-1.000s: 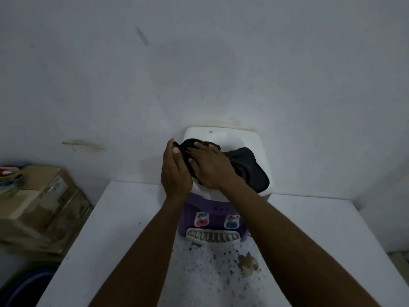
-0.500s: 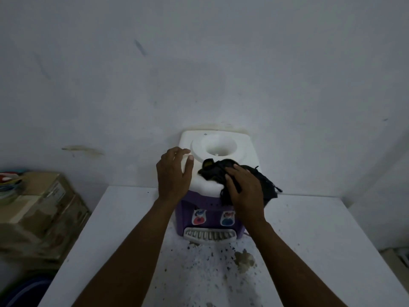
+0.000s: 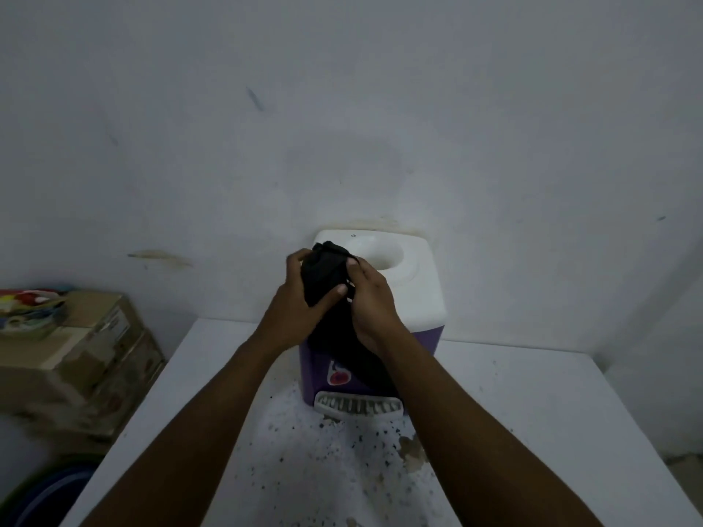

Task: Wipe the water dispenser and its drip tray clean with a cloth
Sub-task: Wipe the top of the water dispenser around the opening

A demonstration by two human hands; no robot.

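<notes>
A small water dispenser (image 3: 414,294) with a white top and purple body stands against the wall on a white table. Its white slotted drip tray (image 3: 359,407) juts out at the front base. A black cloth (image 3: 323,277) is bunched up in front of the dispenser's left top edge, its lower part hanging down over the purple front. My left hand (image 3: 295,298) grips the cloth from the left and my right hand (image 3: 371,302) grips it from the right. The hands and cloth hide the dispenser's left front and one tap.
The white table (image 3: 532,412) is speckled with dark spots and a brown stain (image 3: 412,452) in front of the tray. Cardboard boxes (image 3: 76,359) with colourful items on top sit at the left. A blue tub (image 3: 49,492) is at the bottom left. The wall is close behind.
My right hand lifted the cloth off the dispenser's front right top edge. My left hand left the dispenser's left side, and both hands now hold the bunched cloth together.
</notes>
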